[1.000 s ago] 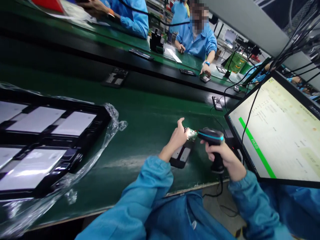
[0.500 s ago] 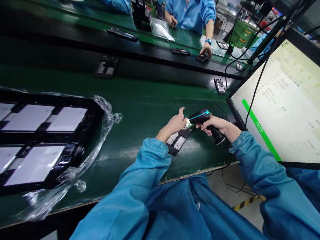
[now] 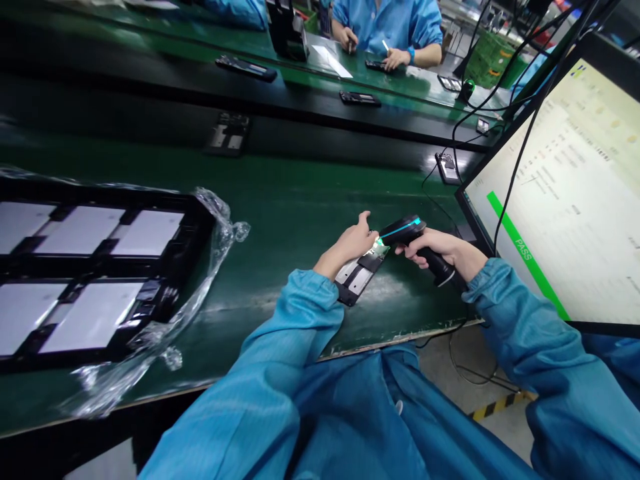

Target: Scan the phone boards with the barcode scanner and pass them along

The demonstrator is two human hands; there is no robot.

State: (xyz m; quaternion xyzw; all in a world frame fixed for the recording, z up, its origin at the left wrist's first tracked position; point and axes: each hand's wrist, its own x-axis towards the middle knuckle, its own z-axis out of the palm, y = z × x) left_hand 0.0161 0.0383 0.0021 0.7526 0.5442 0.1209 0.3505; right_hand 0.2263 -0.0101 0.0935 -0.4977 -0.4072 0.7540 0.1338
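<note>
An opened phone body lies flat on the green bench, its silver-and-black inside facing up. My left hand is at its upper end, the thumb stretched away and the other fingers bent at the phone's edge; their grip is partly hidden. My right hand is wrapped round the handle of a black barcode scanner with a cyan stripe. The scanner's nose is close to my left fingertips, and greenish light falls on the phone's upper end.
At left a black tray holds several white-faced pieces, with clear plastic wrap along its edge. A monitor showing PASS stands right. Phone bodies lie on the dark strip. Cables hang near the monitor. A person sits opposite.
The person opposite has drawn a hand back from the dark strip to a phone on the far bench. The phone body on the near strip has shifted right. My hands keep their hold.
</note>
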